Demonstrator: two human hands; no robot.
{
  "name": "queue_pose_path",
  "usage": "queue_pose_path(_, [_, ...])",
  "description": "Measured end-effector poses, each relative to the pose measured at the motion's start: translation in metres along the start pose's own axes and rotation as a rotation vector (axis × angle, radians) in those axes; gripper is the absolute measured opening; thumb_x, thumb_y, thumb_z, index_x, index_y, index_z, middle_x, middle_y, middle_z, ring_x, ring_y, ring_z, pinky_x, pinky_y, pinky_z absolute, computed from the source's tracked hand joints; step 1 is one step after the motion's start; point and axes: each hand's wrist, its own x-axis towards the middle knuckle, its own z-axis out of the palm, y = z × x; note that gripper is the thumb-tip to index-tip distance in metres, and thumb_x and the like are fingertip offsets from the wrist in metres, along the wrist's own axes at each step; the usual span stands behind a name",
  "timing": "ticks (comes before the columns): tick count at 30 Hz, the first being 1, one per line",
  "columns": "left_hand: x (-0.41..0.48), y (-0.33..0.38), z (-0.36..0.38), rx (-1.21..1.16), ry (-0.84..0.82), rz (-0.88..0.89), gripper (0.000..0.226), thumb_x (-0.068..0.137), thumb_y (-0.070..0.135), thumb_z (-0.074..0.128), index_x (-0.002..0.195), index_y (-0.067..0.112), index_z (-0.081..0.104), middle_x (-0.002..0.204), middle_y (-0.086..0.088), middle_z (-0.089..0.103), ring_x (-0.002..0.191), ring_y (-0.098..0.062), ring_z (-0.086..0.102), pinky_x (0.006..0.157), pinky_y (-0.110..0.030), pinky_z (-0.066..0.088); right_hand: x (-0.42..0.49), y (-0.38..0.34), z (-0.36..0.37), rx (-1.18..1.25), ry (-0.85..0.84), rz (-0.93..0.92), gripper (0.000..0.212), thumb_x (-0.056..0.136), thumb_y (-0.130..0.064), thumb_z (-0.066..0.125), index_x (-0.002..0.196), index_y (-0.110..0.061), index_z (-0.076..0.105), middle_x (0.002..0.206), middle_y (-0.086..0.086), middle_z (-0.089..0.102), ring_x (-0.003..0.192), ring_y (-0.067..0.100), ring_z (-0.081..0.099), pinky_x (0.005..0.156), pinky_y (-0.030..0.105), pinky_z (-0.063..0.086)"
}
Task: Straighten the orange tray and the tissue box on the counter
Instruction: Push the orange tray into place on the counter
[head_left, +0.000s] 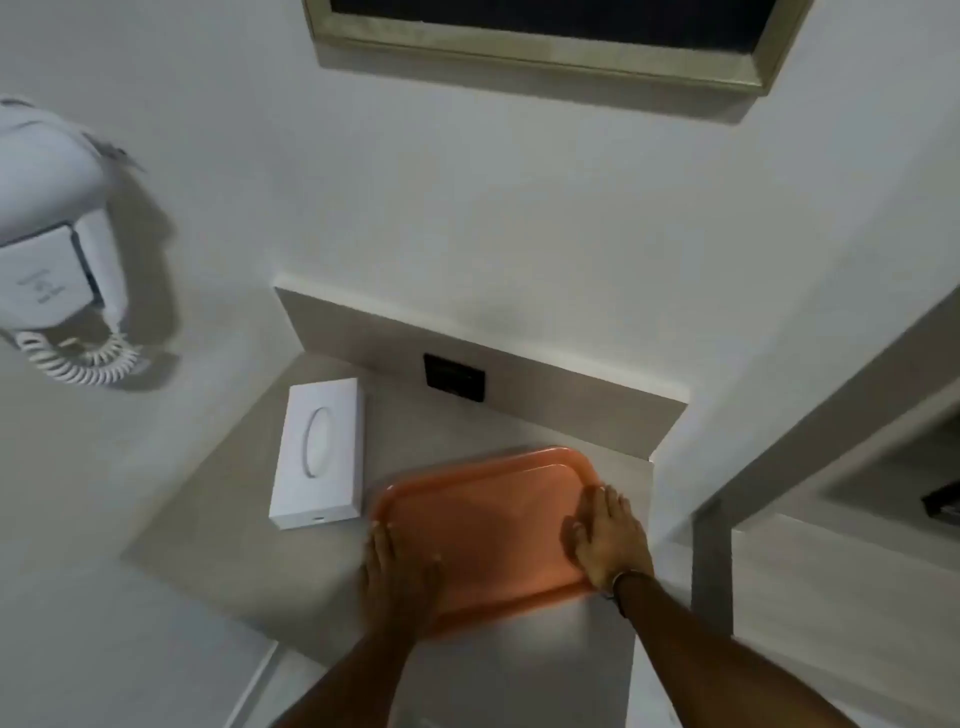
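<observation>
I have both palms flat on the orange tray (483, 525): left hand (397, 571) spread on its near-left corner, right hand (608, 540) spread on its right end, neither gripping. The tray lies empty, long axis skewed to the counter (218, 499) edge (I'd rotate it square). Beyond, nearer my left hand, the tissue box (319, 452) lies just beside it.

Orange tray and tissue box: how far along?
Done: nothing clearly. In hand: left hand and right hand lie flat on the orange tray, which sits askew to the counter edge. Left: the untouched tissue box, lying beside the tray.
</observation>
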Motion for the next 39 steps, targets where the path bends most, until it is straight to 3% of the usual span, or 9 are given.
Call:
queue_pose_path(3, [0.002,0.007,0.005,-0.152,-0.007,-0.149,0.083,0.101,0.053,0.036,0.157,0.001,0.003,0.168,-0.022,0.007,0.155,-0.038,0.012,0.124,-0.047,0.022,0.012,0.01,-0.006,0.035,-0.049,0.017,0.071,0.105,-0.047,0.041,0.163,-0.014,0.014,0.172,0.011,0.016,0.158,0.033,0.019,0.127,0.051,0.025])
queue_pose_path(6, [0.003,0.012,0.01,-0.259,0.01,-0.188,0.085,0.099,0.054,0.04,0.157,0.001,0.005,0.167,-0.025,0.008,0.153,-0.042,0.014,0.124,-0.052,0.022,0.02,0.012,-0.007,0.094,-0.129,0.036,0.067,0.105,-0.043,0.043,0.161,-0.014,0.018,0.171,0.012,0.021,0.154,0.034,0.03,0.124,0.052,0.033])
queue_pose_path(10, [0.007,0.014,0.008,-0.308,0.011,-0.217,0.089,0.097,0.057,0.043,0.157,0.002,0.007,0.166,-0.025,0.01,0.152,-0.042,0.017,0.124,-0.052,0.024,0.024,0.011,-0.009,0.169,-0.119,0.041,0.05,0.106,-0.039,0.045,0.15,-0.018,0.034,0.156,0.01,0.044,0.132,0.036,0.056,0.111,0.052,0.048])
queue_pose_path(13, [0.009,0.015,0.006,-0.345,0.016,-0.225,0.089,0.097,0.059,0.044,0.157,0.005,0.008,0.166,-0.024,0.014,0.149,-0.043,0.025,0.121,-0.053,0.028,0.022,0.009,-0.011,0.208,-0.097,0.057,0.05,0.106,-0.04,0.046,0.15,-0.019,0.036,0.153,0.009,0.049,0.129,0.036,0.059,0.11,0.052,0.048])
queue_pose_path(21, [0.033,0.01,-0.007,-0.349,-0.033,-0.089,0.084,0.098,0.054,0.046,0.157,0.007,0.01,0.165,-0.02,0.018,0.145,-0.044,0.031,0.116,-0.054,0.033,0.0,0.011,-0.011,0.343,-0.019,0.169,0.043,0.106,-0.042,0.047,0.144,-0.023,0.042,0.146,0.008,0.054,0.124,0.037,0.061,0.105,0.054,0.048])
queue_pose_path(26, [0.058,0.019,-0.016,-0.329,-0.025,0.083,0.072,0.097,0.044,0.054,0.154,0.01,0.026,0.159,-0.021,0.03,0.139,-0.044,0.04,0.114,-0.051,0.036,-0.019,0.012,-0.005,0.459,0.061,0.283,0.038,0.106,-0.039,0.05,0.141,-0.025,0.044,0.146,0.008,0.055,0.127,0.038,0.059,0.109,0.061,0.047])
queue_pose_path(31, [0.089,0.027,-0.021,-0.306,-0.12,0.159,0.078,0.098,0.05,0.05,0.157,0.011,0.017,0.165,-0.014,0.022,0.145,-0.038,0.033,0.119,-0.049,0.032,-0.031,0.011,0.003,0.529,0.141,0.393,0.033,0.105,-0.036,0.052,0.136,-0.027,0.047,0.144,0.008,0.057,0.127,0.038,0.06,0.108,0.064,0.047])
queue_pose_path(36, [0.109,0.042,-0.024,-0.285,-0.126,0.215,0.073,0.097,0.047,0.053,0.153,0.009,0.027,0.159,-0.019,0.032,0.138,-0.041,0.042,0.113,-0.049,0.039,-0.035,0.01,0.01,0.544,0.19,0.483,0.032,0.105,-0.034,0.051,0.136,-0.028,0.048,0.143,0.007,0.058,0.126,0.036,0.06,0.109,0.062,0.046])
queue_pose_path(39, [0.116,0.047,-0.024,-0.25,-0.151,0.229,0.077,0.098,0.05,0.05,0.155,0.009,0.02,0.158,-0.018,0.033,0.139,-0.041,0.042,0.112,-0.053,0.041,-0.033,0.01,0.01,0.51,0.209,0.507,0.033,0.104,-0.03,0.052,0.136,-0.026,0.048,0.14,0.008,0.06,0.123,0.037,0.062,0.106,0.058,0.047])
